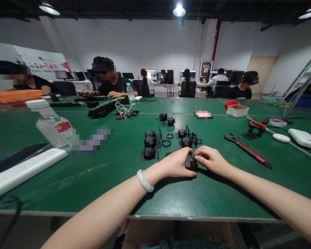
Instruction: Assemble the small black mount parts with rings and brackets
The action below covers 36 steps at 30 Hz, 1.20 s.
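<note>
My left hand [178,163] is closed around a black cable gland [190,164], just above the green table. From the right, the fingertips of my right hand [211,159] pinch the side of the same piece. My fingers partly hide it. Beyond my hands stand more black cable glands [149,141] on flat slotted brackets, in two groups. Loose black lock nuts [166,143] lie between these groups, one partly covered by my left hand. Farther back are two more black glands [171,121].
An adjustable wrench [248,151] with red-and-black handle lies right. A plastic bottle [54,128] and white power bank [28,171] are left. A small white box [237,110] stands back right. Several people sit around, one across the table [109,83].
</note>
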{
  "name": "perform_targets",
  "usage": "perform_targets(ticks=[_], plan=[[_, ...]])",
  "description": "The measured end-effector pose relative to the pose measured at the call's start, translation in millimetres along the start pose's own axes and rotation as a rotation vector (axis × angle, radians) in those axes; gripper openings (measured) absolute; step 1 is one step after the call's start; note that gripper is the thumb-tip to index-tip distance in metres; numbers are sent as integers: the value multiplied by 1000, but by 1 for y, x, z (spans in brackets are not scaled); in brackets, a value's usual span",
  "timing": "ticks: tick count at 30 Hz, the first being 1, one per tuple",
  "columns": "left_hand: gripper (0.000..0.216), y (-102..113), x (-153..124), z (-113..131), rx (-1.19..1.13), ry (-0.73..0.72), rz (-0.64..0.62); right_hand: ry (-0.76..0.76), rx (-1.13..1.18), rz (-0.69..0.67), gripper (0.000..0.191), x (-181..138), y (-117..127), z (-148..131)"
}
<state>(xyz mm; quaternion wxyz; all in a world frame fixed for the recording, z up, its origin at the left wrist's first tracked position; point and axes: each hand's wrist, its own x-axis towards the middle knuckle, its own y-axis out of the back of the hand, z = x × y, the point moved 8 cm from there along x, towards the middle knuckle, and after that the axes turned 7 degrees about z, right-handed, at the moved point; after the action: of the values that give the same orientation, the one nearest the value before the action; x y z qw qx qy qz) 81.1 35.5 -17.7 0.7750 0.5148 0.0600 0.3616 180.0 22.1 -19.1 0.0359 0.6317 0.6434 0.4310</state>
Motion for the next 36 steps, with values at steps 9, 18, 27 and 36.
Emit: perform_targets(ticks=[9,18,27,36], plan=[[61,1,0,0,3,-1,10,-69,-51,65,26,4,0,10],[62,3,0,2,1,13,8,-124,-94,127,30,9,-2,21],[60,5,1,6,-11,32,1,-202,216,52,40,8,-6,26],[58,5,0,7,-19,21,-9,-88,282,-170,45,2,-11,14]])
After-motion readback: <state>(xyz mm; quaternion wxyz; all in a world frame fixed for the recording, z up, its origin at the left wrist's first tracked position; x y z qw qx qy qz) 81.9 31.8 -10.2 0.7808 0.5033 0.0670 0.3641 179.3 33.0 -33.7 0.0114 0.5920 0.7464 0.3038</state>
